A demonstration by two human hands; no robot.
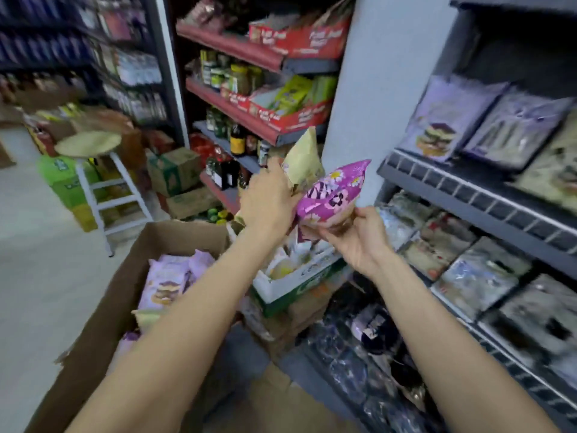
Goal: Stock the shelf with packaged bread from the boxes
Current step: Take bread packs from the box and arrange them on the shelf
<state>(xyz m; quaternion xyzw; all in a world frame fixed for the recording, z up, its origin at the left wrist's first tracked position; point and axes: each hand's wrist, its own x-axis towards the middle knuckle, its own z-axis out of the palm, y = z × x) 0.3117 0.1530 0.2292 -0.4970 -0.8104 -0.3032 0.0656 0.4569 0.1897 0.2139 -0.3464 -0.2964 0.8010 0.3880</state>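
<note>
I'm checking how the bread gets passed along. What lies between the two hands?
In the head view, the pink flowered packet sits between the left hand and the right hand, with a cream packet just above it.

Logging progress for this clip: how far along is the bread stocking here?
Partly done. The dark shelf at right already holds rows of packets. In hand: the left hand grips a cream packet, the right hand a pink packet. Left: purple packets remain in the cardboard box.
</note>
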